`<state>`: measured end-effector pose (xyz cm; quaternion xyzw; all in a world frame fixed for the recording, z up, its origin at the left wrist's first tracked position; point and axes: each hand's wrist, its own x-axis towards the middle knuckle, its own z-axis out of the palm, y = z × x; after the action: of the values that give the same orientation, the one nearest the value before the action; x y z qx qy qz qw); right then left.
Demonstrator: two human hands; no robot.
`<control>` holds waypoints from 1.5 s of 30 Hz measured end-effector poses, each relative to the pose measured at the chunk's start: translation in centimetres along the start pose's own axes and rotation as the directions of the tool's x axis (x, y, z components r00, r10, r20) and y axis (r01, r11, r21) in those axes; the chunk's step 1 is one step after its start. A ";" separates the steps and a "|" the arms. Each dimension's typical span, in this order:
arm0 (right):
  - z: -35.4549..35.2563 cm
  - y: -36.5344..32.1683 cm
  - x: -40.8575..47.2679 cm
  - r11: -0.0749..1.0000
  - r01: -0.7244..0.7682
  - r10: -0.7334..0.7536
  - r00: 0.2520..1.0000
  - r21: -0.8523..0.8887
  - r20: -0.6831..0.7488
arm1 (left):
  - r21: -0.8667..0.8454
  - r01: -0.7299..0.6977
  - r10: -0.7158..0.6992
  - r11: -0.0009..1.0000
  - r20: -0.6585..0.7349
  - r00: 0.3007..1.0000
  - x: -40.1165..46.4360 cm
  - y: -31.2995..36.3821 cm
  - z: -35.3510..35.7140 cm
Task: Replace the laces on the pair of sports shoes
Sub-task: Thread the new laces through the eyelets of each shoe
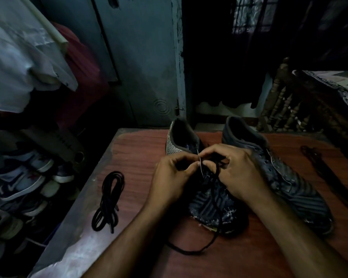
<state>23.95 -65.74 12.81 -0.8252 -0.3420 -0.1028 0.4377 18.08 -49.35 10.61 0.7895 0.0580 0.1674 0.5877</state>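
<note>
- Surface [141, 157]: reddish wood-grain top, worn pale along its left edge; it carries everything below.
- Right shoe [289, 181]: dark, striped sports shoe lying on the right half of the surface, heel opening away from the person, toe near; eyelets look bare where visible.
- Left shoe [209, 205]: second dark striped shoe, just beside the first on its left, heel away, toe toward the person; white scuffing at the toe. Both hands sit over its eyelet area.
- Left hand [173, 177]: fingers curled, thumb and forefinger pinched together over the tongue; grip appears closed on the black lace, though the dim light hides the exact contact.
- Right hand [237, 169]: fingers curled, grip closed on the same lace at the upper eyelets, wrist resting against the right shoe.
- Black lace [215, 189]: runs from the fingers down the front of the left shoe; its free end trails off the toe and curves across the surface toward the person.
- Bundled lace [109, 199]: black, looped in a hank, lying on the left part of the surface, well apart from the shoes.
- Loose dark lace [317, 163]: stretched out on the surface to the right of the right shoe.
</note>
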 end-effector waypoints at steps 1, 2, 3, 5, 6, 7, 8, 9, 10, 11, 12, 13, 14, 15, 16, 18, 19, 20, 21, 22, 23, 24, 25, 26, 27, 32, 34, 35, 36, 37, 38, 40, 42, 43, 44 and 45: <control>-0.1 -0.1 0.0 1.000 -0.014 0.014 1.000 0.008 0.007 | 0.013 -0.008 0.008 1.000 0.004 1.000 0.1 -0.1 0.0; -0.2 -0.1 0.1 0.999 -0.038 0.038 0.999 0.023 0.005 | 0.024 -0.015 0.015 1.000 0.010 1.000 0.1 -0.2 0.0; -0.2 0.0 0.1 0.998 -0.061 0.061 0.998 0.036 -0.005 | 0.031 -0.021 0.021 0.999 0.013 1.000 0.1 -0.3 -0.1; -0.2 0.2 0.1 0.997 -0.072 0.072 0.997 0.016 -0.032 | 0.036 -0.029 0.028 0.999 0.022 0.999 0.2 -0.4 -0.2; -0.1 0.2 0.2 0.998 -0.066 0.065 0.997 -0.018 -0.040 | 0.037 -0.034 0.033 0.999 0.025 0.999 0.1 -0.3 -0.1; 0.0 0.2 0.2 0.997 -0.067 0.066 0.997 -0.048 -0.035 | 0.043 -0.038 0.037 0.998 0.024 0.999 0.0 -0.2 -0.1; 0.0 0.2 0.2 0.994 -0.080 0.079 0.997 -0.068 -0.017 | 0.046 -0.037 0.036 0.998 0.023 0.999 0.0 -0.2 -0.1; -0.1 0.2 0.2 0.992 -0.099 0.100 0.995 -0.072 0.010 | 0.053 -0.033 0.032 0.998 0.022 0.999 0.1 -0.2 -0.1; -0.2 0.2 0.3 0.991 -0.115 0.119 0.992 -0.074 0.040 | 0.060 -0.023 0.022 0.998 0.020 1.000 0.1 -0.3 -0.1; -0.4 0.2 0.3 0.989 -0.126 0.131 0.989 -0.075 0.066 | 0.064 -0.011 0.010 0.998 0.015 1.000 0.2 -0.3 -0.1; -0.7 0.2 0.3 0.988 -0.134 0.140 0.986 -0.072 0.085 | 0.058 -0.002 0.001 0.998 0.013 1.000 0.2 -0.3 0.0; -0.8 0.2 0.3 0.988 -0.146 0.151 0.984 -0.054 0.094 | 0.057 -0.002 0.001 0.998 0.014 1.000 0.1 -0.3 0.0; -1.0 0.2 0.3 0.987 -0.161 0.163 0.982 -0.023 0.091 | 0.064 -0.016 0.015 0.998 0.016 1.000 0.0 -0.3 0.1; -1.0 0.2 0.2 0.984 -0.176 0.175 0.982 0.002 0.077 | 0.089 -0.041 0.040 0.995 0.013 0.999 -0.1 -0.2 0.1; -1.1 0.2 0.2 0.983 -0.185 0.183 0.981 0.023 0.058 | 0.123 -0.069 0.068 0.990 0.008 0.998 -0.2 0.0 0.1; -1.1 0.3 0.1 0.980 -0.187 0.186 0.982 0.075 0.017 | 0.140 -0.078 0.083 0.987 -0.030 0.996 -0.2 0.3 0.1; -1.2 0.3 0.2 0.977 -0.184 0.185 0.983 0.109 0.000 | 0.109 -0.067 0.072 0.992 -0.045 0.996 -0.2 0.3 0.2; -1.3 0.2 0.2 0.973 -0.181 0.184 0.983 0.143 -0.010 | 0.080 -0.044 0.048 0.996 -0.049 0.998 -0.2 0.4 0.3; -1.4 0.0 0.2 0.970 -0.174 0.179 0.984 0.169 -0.012 | 0.070 -0.013 0.016 0.997 -0.051 0.999 -0.2 0.4 0.5; -1.4 -0.2 0.3 0.970 -0.167 0.171 0.985 0.178 -0.005 | 0.076 0.025 -0.021 0.997 -0.055 0.998 -0.2 0.4 0.6; -1.3 -0.4 0.3 0.973 -0.158 0.159 0.987 0.167 0.009 | 0.080 0.057 -0.052 0.995 -0.058 0.997 -0.2 0.3 0.7; -1.2 -0.5 0.3 0.979 -0.147 0.145 0.989 0.139 0.023 | 0.060 0.076 -0.073 0.995 -0.054 0.996 -0.3 0.4 0.7; -1.2 -0.6 0.2 0.985 -0.136 0.133 0.991 0.107 0.032 | 0.006 0.084 -0.084 0.996 -0.034 0.996 -0.3 0.5 0.8; -1.2 -0.5 0.2 0.988 -0.131 0.128 0.991 0.081 0.037 | -0.075 0.092 -0.093 0.993 -0.001 0.996 -0.4 0.8 0.7; -1.3 -0.4 0.2 0.989 -0.135 0.133 0.990 0.061 0.035 | -0.147 0.103 -0.100 0.984 0.031 0.995 -0.4 0.8 0.7; -1.4 0.5 0.5 0.959 -0.256 0.256 0.967 0.124 0.018 | 0.029 -0.012 0.011 0.999 0.020 1.000 -0.8 1.0 0.9; -1.2 0.5 0.5 0.939 -0.295 0.291 0.956 0.175 0.050 | 0.164 -0.060 0.069 0.985 -0.052 0.996 -1.1 1.1 1.0; -1.1 0.4 0.4 0.934 -0.308 0.301 0.951 0.178 0.069 | 0.209 -0.069 0.089 0.975 -0.086 0.992 -1.2 1.3 0.9; -1.0 0.3 0.4 0.929 -0.322 0.310 0.946 0.182 0.091 | 0.259 -0.075 0.107 0.963 -0.112 0.988 -1.3 1.4 0.8; -0.9 0.1 0.4 0.921 -0.337 0.320 0.941 0.194 0.114 | 0.320 -0.093 0.141 0.943 -0.129 0.982 -1.2 1.5 0.7; -0.7 0.0 0.4 0.913 -0.349 0.327 0.936 0.213 0.134 | 0.374 -0.113 0.176 0.921 -0.139 0.975 -1.2 1.4 0.7; -0.5 0.0 0.4 0.888 -0.379 0.352 0.924 0.259 0.146 | 0.416 -0.132 0.207 0.900 -0.140 0.968 -1.1 1.3 0.6; -0.3 0.1 0.3 0.867 -0.412 0.388 0.911 0.279 0.141 | 0.410 -0.135 0.205 0.902 -0.132 0.970 -1.0 1.0 0.5; -0.3 0.0 0.3 0.863 -0.421 0.397 0.907 0.278 0.141 | 0.408 -0.136 0.203 0.903 -0.125 0.971 -1.0 0.9 0.4; -0.3 -0.1 0.3 0.860 -0.426 0.401 0.905 0.280 0.145 | 0.407 -0.138 0.201 0.903 -0.117 0.973 -1.0 0.9 0.4; -0.4 -0.2 0.3 0.854 -0.429 0.401 0.903 0.293 0.155 | 0.410 -0.136 0.198 0.902 -0.111 0.974 -1.0 0.8 0.4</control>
<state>24.09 -65.87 13.32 -0.8010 -0.1869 0.0874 0.5620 17.22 -50.22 11.13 0.8800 0.0668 0.2605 0.3916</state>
